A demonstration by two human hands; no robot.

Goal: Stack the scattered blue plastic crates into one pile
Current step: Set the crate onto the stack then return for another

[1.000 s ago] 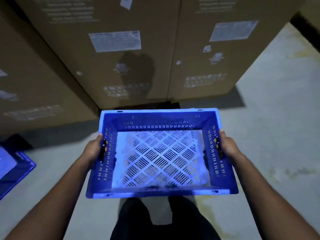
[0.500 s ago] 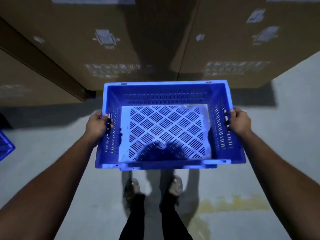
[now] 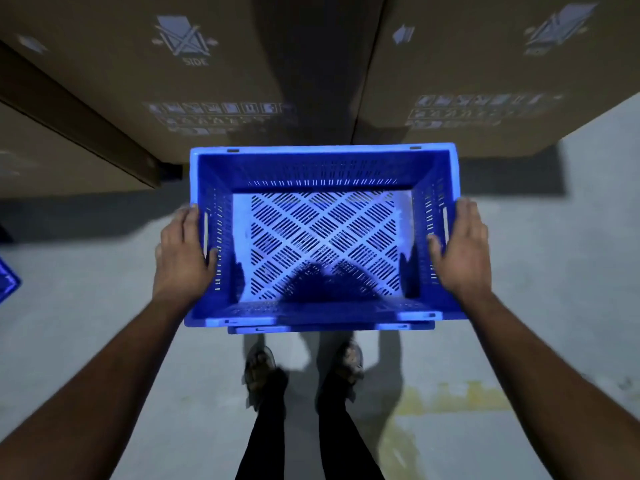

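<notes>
Head view: blue slotted crate (image 3: 322,237) sits nested on another crate's rim (image 3: 329,329).
Left hand (image 3: 183,254): grip spread, flat against crate's side.
Right hand (image 3: 460,251): grip spread likewise.

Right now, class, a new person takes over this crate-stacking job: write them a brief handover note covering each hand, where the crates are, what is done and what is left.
Left hand: open, flat against the left wall of the slotted blue plastic crate.
Right hand: open, flat against its right wall.
That crate sits on a second blue crate's rim, in front of tall cardboard boxes.
Done: this crate appears placed on the pile.
Left: another blue crate's corner lies on the floor, far left; fetch and stack it.
</notes>
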